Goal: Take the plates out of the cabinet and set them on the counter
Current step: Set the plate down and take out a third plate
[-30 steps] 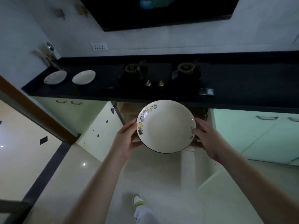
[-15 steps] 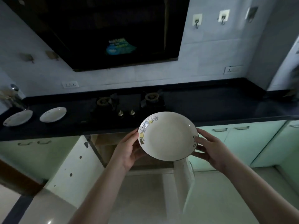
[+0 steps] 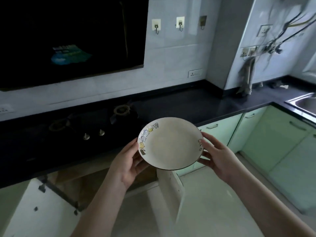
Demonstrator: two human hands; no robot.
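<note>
Carry step: I am holding the round cream ceramic plate with cartoon-printed rim (image 3: 170,143) above the open cabinet (image 3: 109,183), left hand (image 3: 127,165) and right hand (image 3: 218,157) gripping opposite edges. Next: lowering it flat onto the black stone counter (image 3: 193,104), likely right of the hob. Versus earlier: view is swinging rightward; the sink is now showing.

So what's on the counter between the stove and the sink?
Nothing: in the head view the dark counter lies bare from stove to sink.
</note>
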